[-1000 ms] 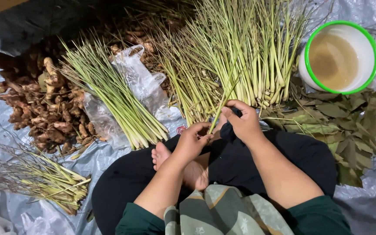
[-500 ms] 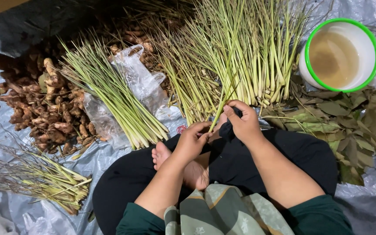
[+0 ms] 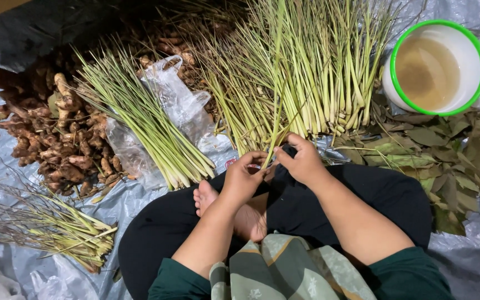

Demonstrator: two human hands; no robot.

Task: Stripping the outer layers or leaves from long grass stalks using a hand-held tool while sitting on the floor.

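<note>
a: what is held in the hands?

b: a single lemongrass stalk [image 3: 276,83] is pinched at its lower end by both. the left hand [image 3: 243,178] has its grip closed on the stalk's base, and the right hand [image 3: 304,162] has its grip closed on it just beside, above the lap.

a: where is the stalk pointed?

b: it is stood nearly upright, its top laid over the large lemongrass pile [image 3: 306,72].

a: what is seen around it?

b: a smaller lemongrass bundle [image 3: 140,116] is laid on a clear plastic bag [image 3: 181,103], ginger roots [image 3: 56,139] are heaped at the left, dried leaves [image 3: 445,161] at the right, and a green-rimmed bucket [image 3: 476,89] of cloudy water behind them.
</note>
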